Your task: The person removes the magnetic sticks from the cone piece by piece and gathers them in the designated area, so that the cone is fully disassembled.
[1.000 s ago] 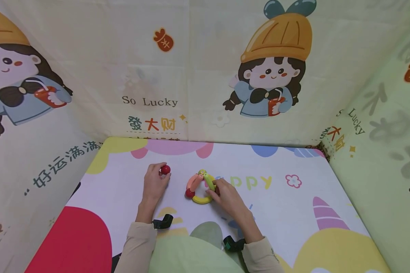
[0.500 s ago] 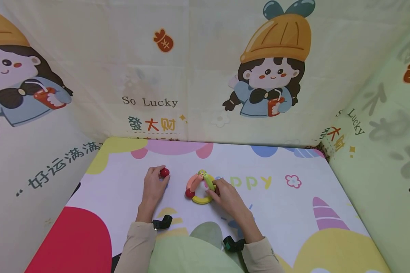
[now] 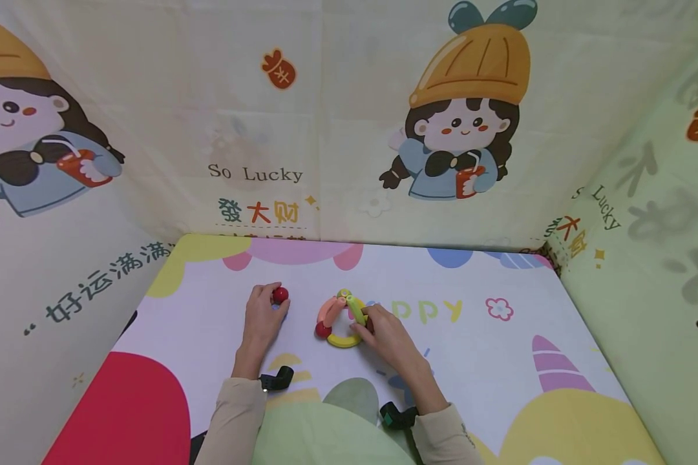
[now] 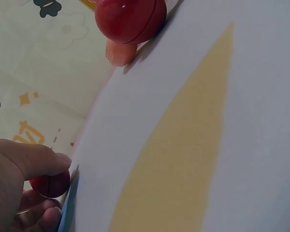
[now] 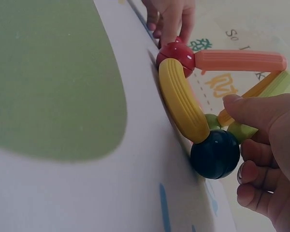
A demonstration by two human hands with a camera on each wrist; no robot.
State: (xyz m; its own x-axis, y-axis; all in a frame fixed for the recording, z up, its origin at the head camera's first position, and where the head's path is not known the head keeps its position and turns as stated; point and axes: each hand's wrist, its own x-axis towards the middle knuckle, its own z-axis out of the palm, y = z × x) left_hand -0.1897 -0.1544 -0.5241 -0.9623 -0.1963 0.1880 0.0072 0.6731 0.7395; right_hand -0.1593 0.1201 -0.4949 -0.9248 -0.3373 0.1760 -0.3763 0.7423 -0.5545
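My left hand (image 3: 260, 320) pinches a loose red ball (image 3: 280, 295) between thumb and fingers, low over the mat, to the left of a small ring of toy building sticks and balls. The left wrist view shows the thumb (image 4: 43, 162) over that ball. With my right hand (image 3: 394, 339) I grip the light green stick (image 3: 355, 310) on the ring's right side. The ring also has a curved yellow stick (image 5: 181, 104), a salmon stick (image 5: 241, 60), a red ball (image 3: 323, 330) and a dark blue ball (image 5: 215, 154). In the head view my right fingers hide the blue ball.
A printed mat (image 3: 488, 361) with coloured shapes and letters covers the table. Cloth walls (image 3: 349, 129) with cartoon figures stand at the back and both sides. A dark camera mount sits on the left wrist (image 3: 277, 378) and another on the right wrist (image 3: 398, 416).
My left hand has come slightly down and toward me with the red ball, then stayed nearly still. My right hand and the ring have kept their place.
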